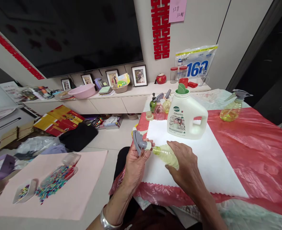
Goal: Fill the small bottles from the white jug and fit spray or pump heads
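My left hand (pixel 136 161) is closed around a grey trigger spray head (pixel 139 142) with a white collar. In my right hand (pixel 185 164) lies a pale yellow translucent bottle (pixel 166 155), tilted on its side with its threaded neck towards the spray head. Neck and collar are close together; I cannot tell whether they are joined. Just behind my hands a large white detergent jug (pixel 187 118) stands upright on a white scalloped mat (pixel 217 166), a green cap (pixel 182 89) sitting in its mouth.
Spray bottles, one pink (pixel 159 111), stand left of the jug. Another, with yellow liquid (pixel 230 111), is at the right on the red table cover (pixel 253 143). Colourful small pieces (pixel 53 182) lie on a pink sheet (pixel 83 182) at lower left.
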`<state>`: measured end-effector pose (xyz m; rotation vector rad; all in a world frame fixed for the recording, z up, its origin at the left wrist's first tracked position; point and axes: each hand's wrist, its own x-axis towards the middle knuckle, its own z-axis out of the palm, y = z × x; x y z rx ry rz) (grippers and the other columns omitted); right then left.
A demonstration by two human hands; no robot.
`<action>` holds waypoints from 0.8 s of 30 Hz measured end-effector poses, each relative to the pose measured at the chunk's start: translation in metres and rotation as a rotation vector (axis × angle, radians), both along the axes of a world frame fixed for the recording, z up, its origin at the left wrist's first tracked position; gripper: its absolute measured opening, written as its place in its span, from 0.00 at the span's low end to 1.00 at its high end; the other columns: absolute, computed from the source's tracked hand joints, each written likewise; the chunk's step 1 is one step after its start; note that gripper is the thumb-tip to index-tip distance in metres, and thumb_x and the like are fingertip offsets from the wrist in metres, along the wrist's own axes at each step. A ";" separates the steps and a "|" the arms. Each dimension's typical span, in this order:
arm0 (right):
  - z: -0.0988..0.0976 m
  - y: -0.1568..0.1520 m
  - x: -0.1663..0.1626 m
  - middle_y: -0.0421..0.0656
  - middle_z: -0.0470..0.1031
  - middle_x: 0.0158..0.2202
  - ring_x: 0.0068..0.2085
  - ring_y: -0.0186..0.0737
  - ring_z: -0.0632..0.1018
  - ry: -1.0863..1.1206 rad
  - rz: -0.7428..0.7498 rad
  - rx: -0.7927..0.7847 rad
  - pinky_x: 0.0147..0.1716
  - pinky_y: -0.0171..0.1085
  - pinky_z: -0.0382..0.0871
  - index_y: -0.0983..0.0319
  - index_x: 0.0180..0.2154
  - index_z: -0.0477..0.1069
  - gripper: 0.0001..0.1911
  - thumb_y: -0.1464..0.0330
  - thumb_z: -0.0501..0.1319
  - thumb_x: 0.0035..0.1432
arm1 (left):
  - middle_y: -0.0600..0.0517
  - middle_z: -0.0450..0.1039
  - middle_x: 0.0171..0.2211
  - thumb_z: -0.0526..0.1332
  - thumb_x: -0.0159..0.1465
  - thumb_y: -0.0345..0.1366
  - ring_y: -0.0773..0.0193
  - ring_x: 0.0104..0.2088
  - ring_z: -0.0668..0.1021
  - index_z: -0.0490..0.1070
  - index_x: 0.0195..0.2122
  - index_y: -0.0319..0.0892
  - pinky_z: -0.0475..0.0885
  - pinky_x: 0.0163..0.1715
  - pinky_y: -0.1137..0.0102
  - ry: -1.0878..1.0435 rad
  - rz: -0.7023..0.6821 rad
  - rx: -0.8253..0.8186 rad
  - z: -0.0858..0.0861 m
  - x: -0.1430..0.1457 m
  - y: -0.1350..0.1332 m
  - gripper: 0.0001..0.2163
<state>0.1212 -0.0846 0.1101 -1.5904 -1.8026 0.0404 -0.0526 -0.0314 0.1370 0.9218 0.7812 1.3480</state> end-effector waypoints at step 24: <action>-0.006 -0.001 -0.011 0.47 0.64 0.59 0.57 0.53 0.65 0.106 0.130 -0.017 0.51 0.53 0.64 0.48 0.66 0.53 0.41 0.67 0.65 0.55 | 0.47 0.79 0.48 0.72 0.58 0.39 0.57 0.50 0.78 0.76 0.49 0.45 0.70 0.53 0.65 0.126 -0.149 0.020 -0.005 -0.010 -0.006 0.18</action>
